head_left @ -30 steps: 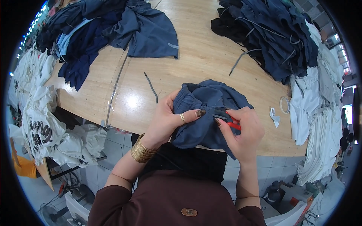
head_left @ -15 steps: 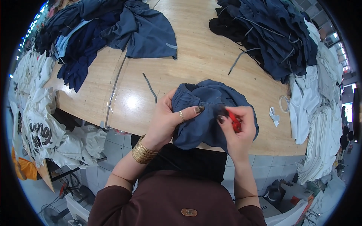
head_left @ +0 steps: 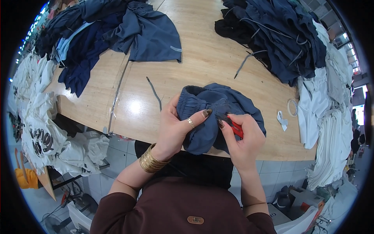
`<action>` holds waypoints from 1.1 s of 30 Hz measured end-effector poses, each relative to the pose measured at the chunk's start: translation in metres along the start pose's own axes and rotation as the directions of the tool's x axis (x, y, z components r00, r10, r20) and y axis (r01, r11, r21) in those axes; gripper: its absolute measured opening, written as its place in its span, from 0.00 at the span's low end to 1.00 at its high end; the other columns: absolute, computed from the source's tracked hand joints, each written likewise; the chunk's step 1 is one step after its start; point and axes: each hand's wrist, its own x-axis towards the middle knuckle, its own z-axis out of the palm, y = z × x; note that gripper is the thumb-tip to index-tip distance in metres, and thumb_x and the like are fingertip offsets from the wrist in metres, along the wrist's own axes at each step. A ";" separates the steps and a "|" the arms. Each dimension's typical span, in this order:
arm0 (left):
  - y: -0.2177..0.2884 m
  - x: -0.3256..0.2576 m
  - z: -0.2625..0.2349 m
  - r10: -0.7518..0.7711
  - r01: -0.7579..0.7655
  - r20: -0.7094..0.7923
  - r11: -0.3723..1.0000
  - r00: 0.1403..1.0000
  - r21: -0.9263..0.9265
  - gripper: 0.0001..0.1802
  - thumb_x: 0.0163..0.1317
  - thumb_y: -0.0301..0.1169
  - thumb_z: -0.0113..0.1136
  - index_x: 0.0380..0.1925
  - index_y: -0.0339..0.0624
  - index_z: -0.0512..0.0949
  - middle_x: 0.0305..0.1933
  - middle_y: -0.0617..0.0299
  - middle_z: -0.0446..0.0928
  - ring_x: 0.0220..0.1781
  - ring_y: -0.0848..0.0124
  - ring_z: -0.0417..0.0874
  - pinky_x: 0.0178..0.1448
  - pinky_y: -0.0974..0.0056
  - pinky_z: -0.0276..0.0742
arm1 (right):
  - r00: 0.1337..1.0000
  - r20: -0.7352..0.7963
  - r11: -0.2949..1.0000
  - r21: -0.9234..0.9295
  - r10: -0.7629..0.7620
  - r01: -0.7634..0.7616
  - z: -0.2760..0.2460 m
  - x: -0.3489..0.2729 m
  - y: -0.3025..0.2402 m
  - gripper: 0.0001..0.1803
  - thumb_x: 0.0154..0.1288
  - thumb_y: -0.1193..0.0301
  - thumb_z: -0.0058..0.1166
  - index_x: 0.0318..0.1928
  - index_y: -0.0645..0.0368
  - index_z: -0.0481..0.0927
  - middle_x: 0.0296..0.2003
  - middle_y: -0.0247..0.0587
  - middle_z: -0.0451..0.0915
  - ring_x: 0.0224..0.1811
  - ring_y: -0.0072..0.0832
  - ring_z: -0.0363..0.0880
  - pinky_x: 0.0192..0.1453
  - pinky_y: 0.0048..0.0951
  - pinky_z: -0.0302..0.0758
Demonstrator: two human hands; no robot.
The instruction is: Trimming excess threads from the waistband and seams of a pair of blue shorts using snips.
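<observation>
Bunched up at the table's near edge lies a dark blue-grey garment (head_left: 243, 103) with a gathered elastic waistband, likely shorts or trousers. My left hand (head_left: 177, 126) grips its waistband, thumb on top and fingers hidden behind the cloth. In my right hand (head_left: 245, 138) is a pair of small red-handled thread snips (head_left: 236, 128). Their dark blades touch or hover just over the fabric beside my left thumb; which of the two I cannot tell. A grey drawstring (head_left: 154, 93) lies on the table left of the garment.
Dark garments (head_left: 154, 35) are heaped at the far left, and another dark pile (head_left: 280, 39) with loose cords at the far right. White clothes (head_left: 329, 144) hang along the right edge and more (head_left: 43, 136) at the left. A white scrap (head_left: 282, 120) lies on the wooden table (head_left: 202, 70).
My right hand has turned and shifted slightly left, so the snips' blades now show, pointing at the cloth near my left thumb. My left hand keeps its hold on the waistband.
</observation>
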 end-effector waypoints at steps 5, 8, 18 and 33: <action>0.003 0.000 0.003 -0.029 0.029 0.005 1.000 1.000 -0.002 0.18 0.54 0.17 0.60 0.46 0.31 0.71 0.38 0.58 0.79 0.38 0.75 0.81 0.44 0.71 0.79 | 0.999 0.004 0.998 -0.036 -0.048 0.048 -0.001 0.002 0.000 0.10 0.50 0.71 0.65 0.31 0.59 0.77 0.25 0.35 0.77 0.24 0.29 0.75 0.27 0.24 0.69; 0.003 0.000 0.001 -0.047 0.047 -0.001 0.999 0.999 -0.018 0.17 0.54 0.17 0.61 0.45 0.31 0.71 0.38 0.58 0.79 0.37 0.75 0.81 0.44 0.71 0.79 | 0.996 -0.012 0.994 -0.053 -0.094 0.093 0.001 0.000 0.002 0.10 0.50 0.71 0.66 0.31 0.59 0.77 0.25 0.34 0.76 0.24 0.29 0.74 0.26 0.24 0.68; 0.000 -0.002 0.001 0.002 -0.002 -0.002 1.000 1.000 0.017 0.17 0.54 0.17 0.61 0.45 0.31 0.71 0.39 0.59 0.79 0.38 0.76 0.81 0.45 0.71 0.78 | 1.000 -0.027 0.999 -0.040 -0.010 0.008 0.000 0.000 0.000 0.12 0.49 0.70 0.66 0.32 0.58 0.77 0.25 0.33 0.77 0.25 0.28 0.76 0.27 0.24 0.70; 0.001 -0.003 0.002 0.017 -0.018 0.041 0.999 0.999 0.027 0.20 0.53 0.17 0.61 0.48 0.30 0.70 0.41 0.58 0.79 0.41 0.75 0.81 0.47 0.71 0.78 | 1.000 -0.022 1.000 -0.024 0.005 -0.005 -0.004 0.000 0.000 0.11 0.50 0.70 0.66 0.31 0.58 0.77 0.25 0.34 0.77 0.25 0.29 0.76 0.27 0.24 0.69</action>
